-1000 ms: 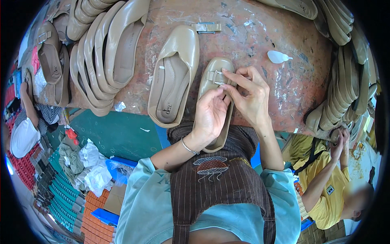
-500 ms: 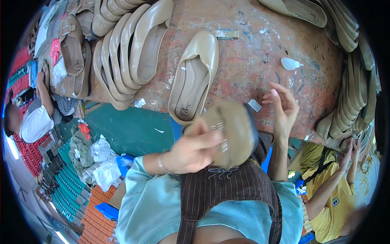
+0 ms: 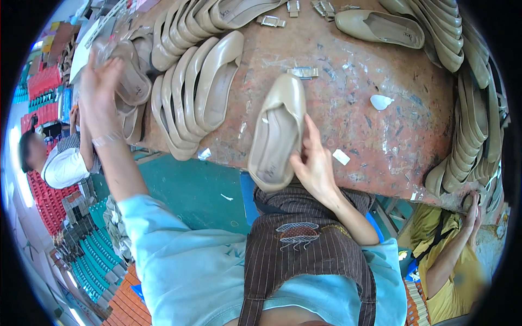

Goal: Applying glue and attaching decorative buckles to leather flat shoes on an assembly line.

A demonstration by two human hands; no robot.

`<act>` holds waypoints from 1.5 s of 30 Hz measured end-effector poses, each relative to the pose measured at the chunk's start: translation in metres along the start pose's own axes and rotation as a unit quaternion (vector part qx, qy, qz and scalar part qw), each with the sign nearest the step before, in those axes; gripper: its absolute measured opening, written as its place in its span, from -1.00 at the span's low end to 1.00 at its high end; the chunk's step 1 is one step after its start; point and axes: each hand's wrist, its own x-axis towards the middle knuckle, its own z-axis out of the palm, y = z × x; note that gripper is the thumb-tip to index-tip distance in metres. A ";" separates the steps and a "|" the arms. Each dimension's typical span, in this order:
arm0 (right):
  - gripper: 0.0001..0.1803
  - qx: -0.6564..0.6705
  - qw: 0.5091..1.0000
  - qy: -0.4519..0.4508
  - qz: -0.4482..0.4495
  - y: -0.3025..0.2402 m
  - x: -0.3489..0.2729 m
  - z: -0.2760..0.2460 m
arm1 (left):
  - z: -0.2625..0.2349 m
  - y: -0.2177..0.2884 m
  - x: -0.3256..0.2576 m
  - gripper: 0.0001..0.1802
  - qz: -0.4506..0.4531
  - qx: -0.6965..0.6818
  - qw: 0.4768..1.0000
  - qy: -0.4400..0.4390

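Note:
My right hand [image 3: 317,165] grips the right side of a beige slip-on shoe [image 3: 273,136], thumb near the heel and fingers along the outer edge. The shoe lies toe away from me at the table's near edge. Out at the far left, my left hand [image 3: 101,81] is slightly blurred, its fingers stretched apart beside another beige shoe [image 3: 132,81], with nothing seen in them. Just beyond the right hand's shoe lies a beige strap with a metal buckle [image 3: 303,72]. A small white bulb-shaped piece [image 3: 381,101] and a white paper slip [image 3: 341,157] rest to the right.
Nested beige shoes [image 3: 202,92] stand in rows on the left of the worn table [image 3: 337,103], with more [image 3: 468,125] along its right side. A single shoe [image 3: 380,29] and loose buckled straps [image 3: 271,21] lie at the back. Co-workers sit at left [image 3: 65,163] and right [image 3: 451,261].
My left hand has swung from in front of me to the far left, and the shoe it held has left that spot. My right hand has taken hold of the shoe on the table.

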 end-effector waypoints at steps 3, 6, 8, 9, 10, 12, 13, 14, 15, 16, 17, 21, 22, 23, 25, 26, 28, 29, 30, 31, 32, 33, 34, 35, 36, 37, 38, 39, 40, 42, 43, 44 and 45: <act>-0.11 -0.026 0.999 0.026 0.025 0.002 -0.028 -0.033 | -0.005 -0.121 -0.109 -0.52 0.104 0.069 0.939 -0.321; -0.30 -0.055 0.997 0.034 0.049 0.007 -0.037 -0.056 | -0.020 -0.177 -0.186 -0.54 -0.168 0.241 0.796 -0.529; -0.48 -0.040 0.988 0.152 0.013 0.015 -0.033 -0.073 | -0.026 -0.219 -0.214 -0.49 -0.215 0.195 0.794 -0.534; -0.55 -0.005 0.965 0.260 -0.017 0.021 -0.024 -0.083 | -0.030 -0.233 -0.225 -0.44 -0.246 0.177 0.811 -0.501; -0.57 -0.057 0.948 0.313 -0.032 0.019 -0.014 -0.095 | -0.034 -0.246 -0.232 -0.41 -0.269 0.142 0.844 -0.442; -0.59 -0.110 0.923 0.364 -0.049 0.026 0.011 -0.114 | -0.039 -0.270 -0.239 -0.38 -0.290 0.105 0.871 -0.383; -0.58 -0.145 0.917 0.359 -0.097 0.036 0.023 -0.121 | -0.038 -0.280 -0.240 -0.38 -0.294 0.039 0.898 -0.326; -0.57 -0.176 0.909 0.348 -0.149 0.043 0.033 -0.124 | -0.036 -0.290 -0.239 -0.38 -0.288 -0.028 0.920 -0.264; -0.57 -0.174 0.909 0.347 -0.154 0.046 0.036 -0.127 | -0.032 -0.298 -0.238 -0.38 -0.284 -0.029 0.921 -0.264; -0.56 -0.176 0.915 0.347 -0.109 0.049 0.039 -0.128 | -0.026 -0.307 -0.233 -0.45 -0.282 -0.092 0.918 -0.261; -0.56 -0.175 0.921 0.343 -0.067 0.048 0.043 -0.125 | -0.022 -0.315 -0.229 -0.51 -0.277 -0.154 0.913 -0.256; -0.67 -0.279 0.894 0.326 -0.130 0.052 0.055 -0.133 | -0.026 -0.354 -0.205 -0.80 -0.346 -0.307 0.856 -0.230; -0.67 -0.277 0.895 0.325 -0.128 0.051 0.054 -0.132 | -0.017 -0.342 -0.210 -0.82 -0.356 -0.291 0.867 -0.192; -0.71 -0.168 0.925 0.322 -0.111 0.050 0.052 -0.129 | -0.017 -0.340 -0.210 -0.82 -0.357 -0.289 0.868 -0.191; -0.76 -0.058 0.942 0.318 -0.086 0.044 0.044 -0.124 | -0.021 -0.336 -0.210 -0.75 -0.384 -0.338 0.823 -0.247; -0.79 -0.011 0.952 0.289 -0.097 0.039 0.036 -0.122 | -0.026 -0.338 -0.209 -0.75 -0.389 -0.335 0.823 -0.244; -0.84 0.094 0.963 0.237 -0.084 0.028 0.020 -0.116 | -0.038 -0.346 -0.209 -0.71 -0.337 -0.394 0.772 -0.367; -0.84 0.091 0.964 0.240 -0.076 0.026 0.012 -0.113 | -0.036 -0.338 -0.216 -0.71 -0.344 -0.394 0.772 -0.362; -0.82 0.035 0.973 0.210 -0.085 0.026 0.005 -0.112 | -0.034 -0.326 -0.226 -0.71 -0.358 -0.322 0.825 -0.297; -0.80 -0.021 0.979 0.178 -0.093 0.025 0.000 -0.109 | -0.030 -0.315 -0.234 -0.71 -0.367 -0.245 0.868 -0.230; -0.76 -0.123 0.969 0.169 -0.134 0.020 -0.002 -0.109 | -0.027 -0.310 -0.239 -0.67 -0.348 -0.231 0.880 -0.226; -0.76 -0.126 0.969 0.168 -0.127 0.017 -0.004 -0.108 | -0.035 -0.321 -0.237 -0.67 -0.354 -0.231 0.879 -0.221; -0.74 -0.157 0.967 0.141 -0.141 0.012 -0.004 -0.106 | -0.049 -0.336 -0.231 -0.63 -0.331 -0.294 0.852 -0.279; -0.72 -0.188 0.963 0.114 -0.157 0.011 -0.003 -0.103 | -0.051 -0.342 -0.229 -0.58 -0.302 -0.356 0.818 -0.335; -0.70 -0.206 0.955 0.109 -0.186 0.012 -0.001 -0.099 | -0.054 -0.344 -0.230 -0.58 -0.301 -0.357 0.819 -0.332; -0.70 -0.208 0.955 0.107 -0.183 0.011 0.000 -0.097 | -0.047 -0.337 -0.233 -0.56 -0.312 -0.304 0.849 -0.299; -0.70 -0.238 0.948 0.094 -0.191 0.010 0.002 -0.095 | -0.042 -0.332 -0.235 -0.54 -0.322 -0.249 0.875 -0.262; -0.70 -0.267 0.940 0.080 -0.199 0.010 0.004 -0.092 | -0.040 -0.331 -0.235 -0.54 -0.325 -0.251 0.875 -0.258; -0.70 -0.269 0.933 0.085 -0.223 0.011 0.005 -0.089 | -0.038 -0.329 -0.236 -0.52 -0.320 -0.250 0.875 -0.265; -0.72 -0.285 0.929 0.080 -0.222 0.010 0.005 -0.086 | -0.034 -0.326 -0.240 -0.50 -0.314 -0.251 0.875 -0.269; -0.74 -0.301 0.924 0.080 -0.222 0.009 0.006 -0.085 | -0.033 -0.325 -0.241 -0.51 -0.310 -0.247 0.879 -0.265; -0.74 -0.302 0.924 0.078 -0.223 0.008 0.006 -0.084 | -0.032 -0.325 -0.241 -0.52 -0.306 -0.243 0.883 -0.261; -0.75 -0.314 0.921 0.077 -0.219 0.006 0.007 -0.084 | -0.032 -0.325 -0.241 -0.52 -0.306 -0.244 0.883 -0.259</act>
